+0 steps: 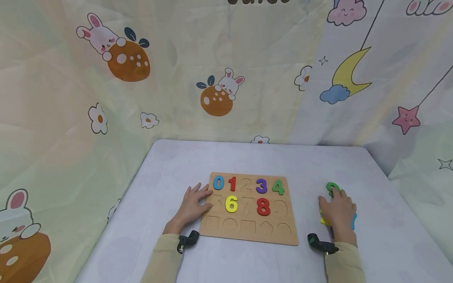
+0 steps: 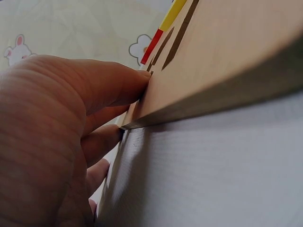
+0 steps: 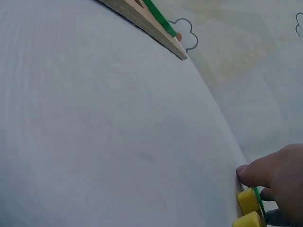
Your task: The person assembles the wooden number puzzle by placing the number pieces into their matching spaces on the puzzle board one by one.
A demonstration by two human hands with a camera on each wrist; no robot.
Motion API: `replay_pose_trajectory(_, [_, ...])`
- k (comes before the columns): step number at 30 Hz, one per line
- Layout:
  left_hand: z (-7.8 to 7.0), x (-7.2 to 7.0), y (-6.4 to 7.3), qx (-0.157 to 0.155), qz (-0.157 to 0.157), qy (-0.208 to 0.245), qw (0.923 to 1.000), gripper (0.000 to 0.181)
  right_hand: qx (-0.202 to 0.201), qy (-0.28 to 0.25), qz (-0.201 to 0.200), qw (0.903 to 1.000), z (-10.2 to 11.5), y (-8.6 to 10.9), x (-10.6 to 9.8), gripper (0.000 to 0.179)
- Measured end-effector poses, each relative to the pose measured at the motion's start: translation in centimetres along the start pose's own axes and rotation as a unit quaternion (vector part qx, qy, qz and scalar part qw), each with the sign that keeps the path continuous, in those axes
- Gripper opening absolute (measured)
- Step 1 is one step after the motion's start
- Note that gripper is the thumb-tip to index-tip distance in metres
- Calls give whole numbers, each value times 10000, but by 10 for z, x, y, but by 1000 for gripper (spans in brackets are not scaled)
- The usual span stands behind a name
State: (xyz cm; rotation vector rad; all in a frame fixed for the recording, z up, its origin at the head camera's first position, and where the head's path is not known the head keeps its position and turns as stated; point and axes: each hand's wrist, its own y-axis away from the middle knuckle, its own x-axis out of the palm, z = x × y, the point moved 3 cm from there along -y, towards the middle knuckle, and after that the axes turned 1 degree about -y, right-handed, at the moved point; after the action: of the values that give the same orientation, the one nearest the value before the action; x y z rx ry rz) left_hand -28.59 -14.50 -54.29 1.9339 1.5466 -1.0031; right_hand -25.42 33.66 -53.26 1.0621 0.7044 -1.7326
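A wooden number board (image 1: 223, 231) lies flat, with coloured numerals 0, 1, 3, 4, 6 and 8 in it. My left hand (image 1: 192, 205) rests at its left edge, fingers fairly straight and spread. In the left wrist view, the thumb touches the board's top face (image 2: 203, 56) and the index finger meets its edge. To the right of the board, my right hand (image 1: 337, 210) reaches over loose pieces. A rounded green piece (image 1: 332, 185) shows at its fingertips, a yellow piece (image 1: 324, 221) and a blue piece (image 1: 354, 221) beside the palm. The hand partly hides them.
A white-covered table (image 1: 255, 261) carries everything. Several unfilled outlines show on the board, including a row of shapes along its front. A printed cloth (image 1: 177, 51) hangs behind and beside the table. Each wrist wears a black camera (image 1: 322, 244).
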Motion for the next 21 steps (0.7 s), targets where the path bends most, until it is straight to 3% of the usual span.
replay_pose_trajectory(10, [-1,-1,0,-1,-22,-26,10000,48,8,34,-186,9998,15,3,4,61])
replay_pose_trajectory(21, [0,0,0,-25,25,-13,10000,48,-297,-42,-814,9962,29,7,11,43])
